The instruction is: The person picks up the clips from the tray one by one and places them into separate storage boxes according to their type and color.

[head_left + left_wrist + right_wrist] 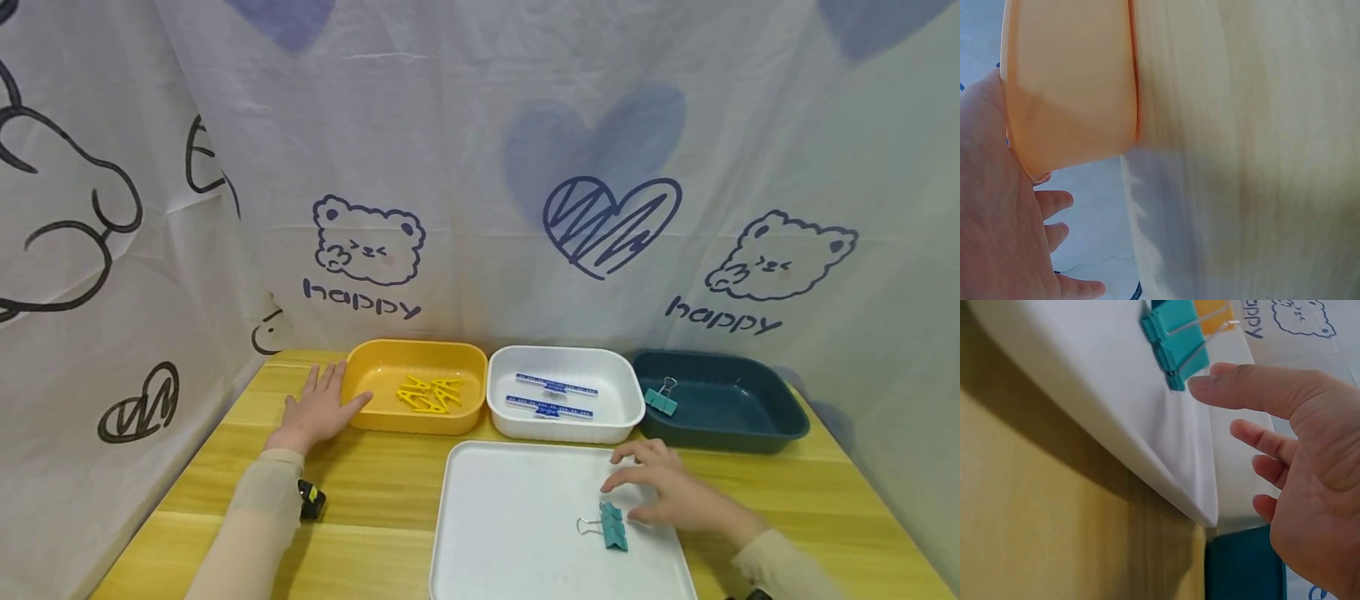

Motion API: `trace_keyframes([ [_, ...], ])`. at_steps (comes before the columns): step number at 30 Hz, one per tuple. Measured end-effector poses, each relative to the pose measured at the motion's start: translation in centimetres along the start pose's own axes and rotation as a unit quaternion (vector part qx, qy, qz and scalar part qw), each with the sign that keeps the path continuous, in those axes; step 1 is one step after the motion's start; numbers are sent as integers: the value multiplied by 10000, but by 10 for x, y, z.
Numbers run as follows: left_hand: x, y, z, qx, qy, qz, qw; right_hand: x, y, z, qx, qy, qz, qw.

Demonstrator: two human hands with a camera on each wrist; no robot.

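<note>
A teal binder clip (pixel 613 528) lies on the white tray (pixel 517 517), its wire handle pointing left. My right hand (pixel 663 487) hovers just to its right, thumb and fingers parted with nothing between them. In the right wrist view, the thumb tip comes close to the binder clip (pixel 1179 347); whether they touch I cannot tell. At the far left, my left hand (pixel 318 412) is spread beside the yellow bin (pixel 360 412), with its thumb over the rim. The left wrist view has that hand (pixel 1004 206) against the bin's wall (pixel 1072 94).
Yellow clothespin-like clips (pixel 429 395) lie in the yellow bin. The white bin (pixel 566 429) contains two blue-and-white strips (pixel 551 407) with blue clips. Another teal binder clip (pixel 661 400) sits at the left of the dark teal bin (pixel 750 408). A printed cloth (pixel 465 167) hangs behind the wooden table (pixel 360 517).
</note>
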State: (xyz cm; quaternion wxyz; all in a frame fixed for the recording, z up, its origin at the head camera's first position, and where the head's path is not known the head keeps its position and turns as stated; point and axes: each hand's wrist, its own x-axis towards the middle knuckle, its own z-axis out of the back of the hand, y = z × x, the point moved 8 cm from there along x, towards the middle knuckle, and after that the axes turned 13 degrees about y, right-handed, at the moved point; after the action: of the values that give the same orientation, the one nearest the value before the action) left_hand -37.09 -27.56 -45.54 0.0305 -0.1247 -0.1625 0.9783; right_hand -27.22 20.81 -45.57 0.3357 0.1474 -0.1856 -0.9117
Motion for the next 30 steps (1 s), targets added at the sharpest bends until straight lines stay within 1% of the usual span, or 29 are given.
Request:
trace_keyframes([
  [6, -1, -1, 1, -24, 2, -9, 10000, 3, 5, -8, 168, 165, 87, 9997],
  [11, -1, -1, 1, -38, -13, -27, 10000, 5, 6, -12, 165, 277, 105, 9994],
  [14, -1, 0, 0, -48, -6, -29, 10000, 6, 7, -13, 146, 281, 123, 9994],
  [20, -1, 0, 0, -48, 2, -15, 10000, 7, 4, -12, 138, 222, -32, 9997],
  [26, 1, 1, -1, -11, -7, 9, 10000, 6, 0, -11, -150, -19, 32, 9999],
  [30, 1, 1, -1, -17, -13, 12, 10000, 6, -2, -11, -176, -57, 34, 9998],
])
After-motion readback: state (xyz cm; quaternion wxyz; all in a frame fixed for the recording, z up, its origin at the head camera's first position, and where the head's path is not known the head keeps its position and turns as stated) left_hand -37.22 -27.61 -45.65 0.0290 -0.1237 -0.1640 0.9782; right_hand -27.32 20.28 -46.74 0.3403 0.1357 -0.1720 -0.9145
